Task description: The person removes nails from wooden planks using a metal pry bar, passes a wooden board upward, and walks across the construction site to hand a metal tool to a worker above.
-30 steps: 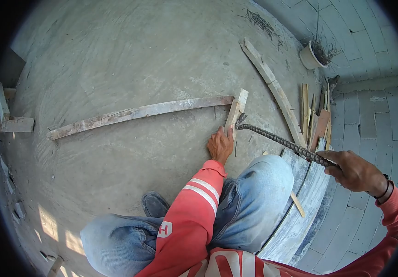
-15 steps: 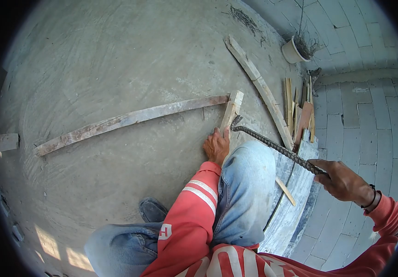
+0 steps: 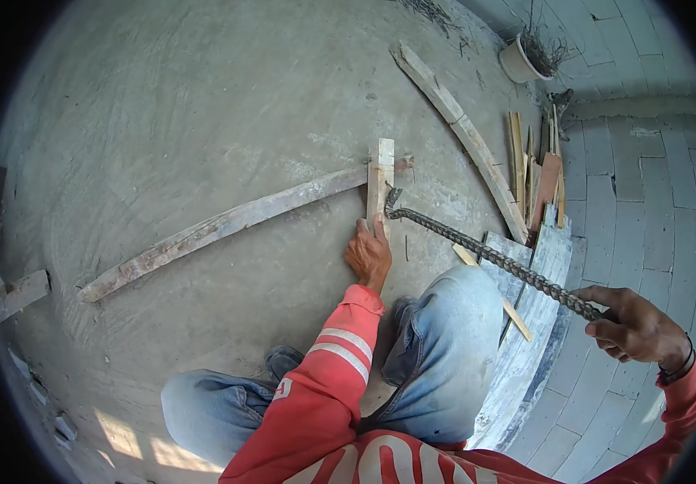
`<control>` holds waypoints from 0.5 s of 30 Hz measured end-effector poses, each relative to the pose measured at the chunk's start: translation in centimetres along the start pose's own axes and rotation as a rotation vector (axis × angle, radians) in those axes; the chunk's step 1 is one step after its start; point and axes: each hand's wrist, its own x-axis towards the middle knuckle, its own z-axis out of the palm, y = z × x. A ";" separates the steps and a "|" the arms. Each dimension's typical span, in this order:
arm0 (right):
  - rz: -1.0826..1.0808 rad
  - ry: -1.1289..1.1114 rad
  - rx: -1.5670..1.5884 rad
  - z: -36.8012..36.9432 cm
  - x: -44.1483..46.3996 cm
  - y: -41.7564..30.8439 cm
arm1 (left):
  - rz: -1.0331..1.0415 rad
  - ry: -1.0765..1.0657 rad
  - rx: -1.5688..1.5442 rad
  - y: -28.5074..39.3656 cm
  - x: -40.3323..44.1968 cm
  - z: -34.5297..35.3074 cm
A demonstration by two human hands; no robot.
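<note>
Two bare hands work at a short wooden block [image 3: 380,173], which lies at about 12 o'clock from the middle of the view, its length pointing to 12. The left hand [image 3: 370,254] is closed on the block's 6 o'clock end, pinching it between thumb and fingers. At about half past 3, the right hand [image 3: 638,327] pinches the near end of a ribbed steel bar [image 3: 485,252], its index finger extended along the metal. The bar slopes toward 10 o'clock, and its hooked tip meets the block's 3 o'clock edge; the exact point of contact is too small to make out. A long timber [image 3: 227,218] stretches from 9 o'clock and passes behind the block as seen here, its nail-studded end showing on the far side. Toward half past 1 rest a second timber [image 3: 461,125] and, beyond it, a white pot [image 3: 517,62] holding dry twigs. Wood strips [image 3: 518,157] are gathered near 2 o'clock; weathered boards [image 3: 517,379] lie toward 4, beside the bent knee [image 3: 453,347] on the person's right.
</note>
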 end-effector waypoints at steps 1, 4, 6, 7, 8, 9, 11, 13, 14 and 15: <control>0.016 -0.023 0.245 0.3 -0.3 -0.3 | -0.007 -0.004 0.024 -0.3 0.0 -0.1; 0.041 -0.086 0.568 0.9 -0.6 -1.5 | -0.002 0.048 0.034 -0.3 0.3 0.1; -0.124 0.003 0.222 1.1 -0.5 -1.6 | -0.003 0.002 0.018 0.0 0.3 -0.3; -0.215 0.020 0.096 1.1 -0.5 -1.6 | -0.003 0.000 0.035 -0.3 0.1 0.0; -0.238 0.027 0.103 1.5 -0.6 -1.8 | 0.017 0.056 0.047 -0.7 0.1 0.6; -0.280 0.054 0.123 1.9 -0.6 -1.8 | 0.046 0.110 0.056 -1.0 0.5 1.3; -0.304 0.069 0.161 2.2 -0.9 -2.2 | 0.043 0.111 0.073 -0.8 0.8 1.5; -0.240 0.033 0.145 1.7 -1.3 -3.1 | 0.012 0.115 0.079 -1.4 -0.3 1.6; -0.247 0.038 0.133 1.5 -1.4 -3.4 | 0.033 0.134 0.082 -1.7 0.0 2.0; -0.242 0.025 0.098 1.5 -1.4 -3.5 | 0.057 0.156 0.084 -1.9 0.5 2.4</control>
